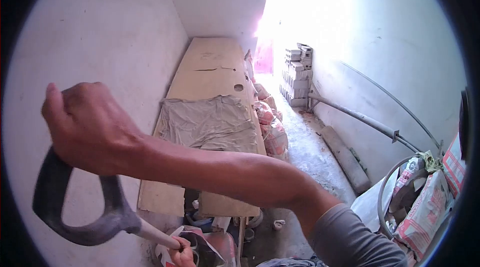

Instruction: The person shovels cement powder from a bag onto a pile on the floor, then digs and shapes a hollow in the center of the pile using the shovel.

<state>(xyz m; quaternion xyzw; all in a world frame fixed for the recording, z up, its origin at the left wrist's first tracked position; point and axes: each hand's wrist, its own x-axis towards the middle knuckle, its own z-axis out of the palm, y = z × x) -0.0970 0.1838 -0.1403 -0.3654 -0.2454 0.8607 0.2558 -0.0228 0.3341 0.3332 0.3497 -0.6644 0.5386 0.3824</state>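
My right hand (82, 122) is raised at the left of the head view, its fingers wrapped round the top bar of a black D-shaped grip. The grip belongs to a long-handled shovel (95, 233) with a pale shaft; its blade is out of view. Lower down, my left hand (184, 255) is closed round the shaft near the bottom edge. The shaft slants down to the right between the two hands. Close behind my left hand lies a red and white sack (220, 244). My right forearm crosses in front of a wide tan board (205, 74).
A grey garment (210, 122) is draped over the board, beside the left wall. Filled sacks (274, 137) line the board's right side. Hollow blocks (298, 79) stand stacked near the bright doorway. Along the right wall are a metal pole (357, 116), a concrete beam (345, 159) and cement bags (425, 212).
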